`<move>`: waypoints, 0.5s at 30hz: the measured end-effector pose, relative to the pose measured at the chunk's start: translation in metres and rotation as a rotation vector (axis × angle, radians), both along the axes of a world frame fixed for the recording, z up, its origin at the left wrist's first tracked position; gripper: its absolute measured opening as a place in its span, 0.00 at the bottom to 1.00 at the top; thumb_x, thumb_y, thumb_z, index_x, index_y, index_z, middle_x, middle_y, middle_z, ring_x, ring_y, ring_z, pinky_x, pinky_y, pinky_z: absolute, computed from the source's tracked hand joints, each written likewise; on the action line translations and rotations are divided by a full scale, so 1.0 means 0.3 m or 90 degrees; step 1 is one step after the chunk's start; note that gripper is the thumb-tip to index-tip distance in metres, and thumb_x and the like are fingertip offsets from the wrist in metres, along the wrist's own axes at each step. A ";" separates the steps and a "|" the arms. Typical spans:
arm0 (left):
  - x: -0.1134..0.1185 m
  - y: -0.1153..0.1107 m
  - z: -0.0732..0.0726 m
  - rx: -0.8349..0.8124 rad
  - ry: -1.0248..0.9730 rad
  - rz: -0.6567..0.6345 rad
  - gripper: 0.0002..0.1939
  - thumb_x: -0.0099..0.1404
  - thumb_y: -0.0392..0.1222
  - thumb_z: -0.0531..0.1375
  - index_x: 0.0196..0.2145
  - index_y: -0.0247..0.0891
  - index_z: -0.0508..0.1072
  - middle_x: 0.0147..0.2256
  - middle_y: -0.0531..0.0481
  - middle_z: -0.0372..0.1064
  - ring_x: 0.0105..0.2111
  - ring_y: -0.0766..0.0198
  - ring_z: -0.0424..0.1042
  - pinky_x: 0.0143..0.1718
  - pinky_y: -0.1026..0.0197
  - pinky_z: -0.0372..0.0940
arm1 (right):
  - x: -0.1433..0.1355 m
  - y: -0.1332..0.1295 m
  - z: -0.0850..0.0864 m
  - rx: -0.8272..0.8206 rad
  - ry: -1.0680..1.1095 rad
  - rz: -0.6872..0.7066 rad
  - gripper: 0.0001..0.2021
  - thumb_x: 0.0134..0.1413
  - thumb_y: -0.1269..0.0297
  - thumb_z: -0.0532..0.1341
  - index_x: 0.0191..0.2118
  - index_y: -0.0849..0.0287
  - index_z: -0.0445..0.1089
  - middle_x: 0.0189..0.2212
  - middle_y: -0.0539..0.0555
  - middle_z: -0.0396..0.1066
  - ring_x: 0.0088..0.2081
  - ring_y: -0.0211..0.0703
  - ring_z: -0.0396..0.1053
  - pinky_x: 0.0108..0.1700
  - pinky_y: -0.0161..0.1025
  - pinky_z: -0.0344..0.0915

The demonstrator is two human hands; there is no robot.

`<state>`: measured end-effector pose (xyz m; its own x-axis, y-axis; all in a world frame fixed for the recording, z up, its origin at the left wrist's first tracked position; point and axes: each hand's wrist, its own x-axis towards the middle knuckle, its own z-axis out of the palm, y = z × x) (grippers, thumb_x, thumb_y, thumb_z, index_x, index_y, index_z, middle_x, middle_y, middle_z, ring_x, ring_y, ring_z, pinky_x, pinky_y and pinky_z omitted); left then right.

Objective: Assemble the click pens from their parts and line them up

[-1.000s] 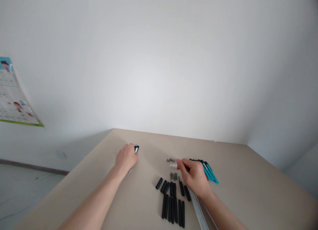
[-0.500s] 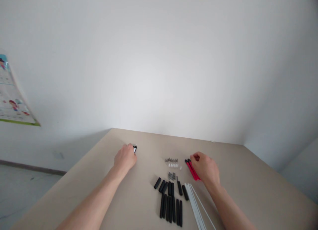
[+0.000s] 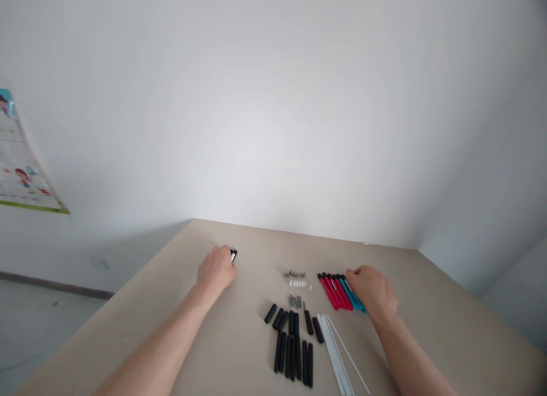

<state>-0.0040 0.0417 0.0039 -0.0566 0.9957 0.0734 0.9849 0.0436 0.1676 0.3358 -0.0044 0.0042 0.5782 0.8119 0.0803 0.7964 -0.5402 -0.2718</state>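
Note:
At the left back of the table, my left hand (image 3: 216,269) is closed around slim black-and-white pieces (image 3: 233,255); only their ends show past the fingers. My right hand (image 3: 374,289) is at the right end of a row of thin tubes, fingers curled down and thumb side towards the row. Several red tubes (image 3: 336,293) with black ends lie side by side there. Beside them, teal tubes (image 3: 352,294) reach up to my right fingertips and are partly covered by the hand. Whatever the right fingers pinch is hidden.
Mid-table lie small metal cone-like pieces (image 3: 294,274), white plugs (image 3: 298,284) and grey metal bits (image 3: 294,302). Nearer are several black foam-like tubes (image 3: 293,356) and a bundle of thin white rods (image 3: 337,356). A wall (image 3: 273,128) stands behind the table.
My right hand has moved right along the row, uncovering more red tubes and the teal ones. My left hand stays almost in place, still closed around the black-and-white pieces.

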 end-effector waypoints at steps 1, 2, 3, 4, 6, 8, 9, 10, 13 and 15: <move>0.000 -0.001 0.001 0.003 -0.002 0.001 0.10 0.62 0.33 0.52 0.40 0.33 0.70 0.39 0.37 0.70 0.40 0.51 0.72 0.37 0.57 0.65 | 0.002 0.003 -0.007 -0.006 0.002 0.001 0.18 0.50 0.58 0.53 0.34 0.62 0.77 0.33 0.69 0.76 0.37 0.61 0.75 0.31 0.44 0.67; 0.000 -0.001 0.003 0.006 -0.003 0.001 0.10 0.62 0.33 0.53 0.40 0.33 0.70 0.38 0.37 0.70 0.40 0.51 0.72 0.37 0.57 0.65 | 0.002 0.005 -0.013 -0.011 0.003 0.002 0.18 0.50 0.58 0.54 0.34 0.63 0.77 0.33 0.69 0.76 0.36 0.62 0.75 0.30 0.44 0.67; 0.000 -0.002 0.004 0.011 -0.004 0.003 0.10 0.61 0.34 0.53 0.40 0.32 0.70 0.38 0.37 0.70 0.40 0.50 0.72 0.37 0.57 0.65 | 0.003 0.007 -0.018 -0.015 0.003 0.003 0.17 0.50 0.58 0.54 0.34 0.63 0.77 0.33 0.69 0.76 0.36 0.62 0.75 0.30 0.44 0.67; 0.001 -0.003 0.006 0.018 -0.005 0.005 0.10 0.62 0.35 0.54 0.40 0.32 0.70 0.38 0.36 0.70 0.41 0.50 0.71 0.38 0.57 0.65 | 0.003 0.009 -0.022 -0.018 0.002 0.004 0.17 0.50 0.59 0.54 0.34 0.64 0.77 0.34 0.70 0.76 0.36 0.62 0.75 0.30 0.44 0.67; 0.006 -0.005 0.010 0.036 -0.003 0.010 0.10 0.62 0.36 0.55 0.40 0.32 0.70 0.39 0.36 0.69 0.43 0.48 0.69 0.40 0.56 0.64 | 0.006 0.011 -0.028 -0.023 0.000 0.004 0.17 0.50 0.61 0.54 0.35 0.64 0.77 0.34 0.70 0.76 0.37 0.62 0.75 0.31 0.44 0.67; 0.017 -0.007 0.013 0.077 -0.011 -0.006 0.12 0.62 0.37 0.56 0.43 0.32 0.70 0.41 0.37 0.67 0.46 0.49 0.67 0.45 0.55 0.62 | 0.011 0.013 -0.032 -0.027 -0.003 0.005 0.17 0.51 0.61 0.54 0.36 0.65 0.77 0.35 0.71 0.76 0.37 0.62 0.75 0.31 0.45 0.67; 0.025 -0.009 0.012 0.107 -0.027 -0.032 0.13 0.62 0.37 0.56 0.45 0.33 0.69 0.42 0.39 0.67 0.47 0.50 0.66 0.48 0.55 0.61 | 0.014 0.015 -0.035 -0.027 -0.005 0.005 0.17 0.51 0.60 0.54 0.37 0.65 0.77 0.36 0.71 0.76 0.38 0.62 0.75 0.32 0.45 0.67; 0.035 -0.013 0.011 0.145 -0.054 -0.076 0.14 0.62 0.37 0.57 0.46 0.33 0.69 0.43 0.40 0.66 0.47 0.52 0.65 0.50 0.56 0.60 | 0.017 0.016 -0.037 -0.027 -0.007 0.007 0.17 0.52 0.60 0.54 0.37 0.65 0.77 0.36 0.71 0.76 0.38 0.62 0.75 0.32 0.46 0.68; 0.071 -0.034 0.002 0.232 -0.158 -0.265 0.15 0.61 0.33 0.58 0.47 0.37 0.68 0.42 0.44 0.66 0.46 0.56 0.64 0.50 0.57 0.60 | 0.023 0.019 -0.047 -0.025 -0.013 0.010 0.17 0.54 0.59 0.54 0.38 0.64 0.76 0.37 0.71 0.76 0.38 0.61 0.75 0.33 0.46 0.68; 0.097 -0.056 -0.004 0.251 -0.209 -0.380 0.14 0.61 0.31 0.58 0.46 0.38 0.69 0.41 0.46 0.66 0.44 0.57 0.64 0.49 0.56 0.61 | 0.025 0.021 -0.056 -0.022 -0.019 0.011 0.17 0.55 0.60 0.54 0.38 0.65 0.76 0.36 0.71 0.75 0.38 0.60 0.75 0.33 0.46 0.68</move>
<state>0.0253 0.0247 0.0027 0.3998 0.7680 0.5003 0.7198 -0.6010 0.3474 0.3434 0.0018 -0.0126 0.5622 0.8241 0.0691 0.8130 -0.5355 -0.2287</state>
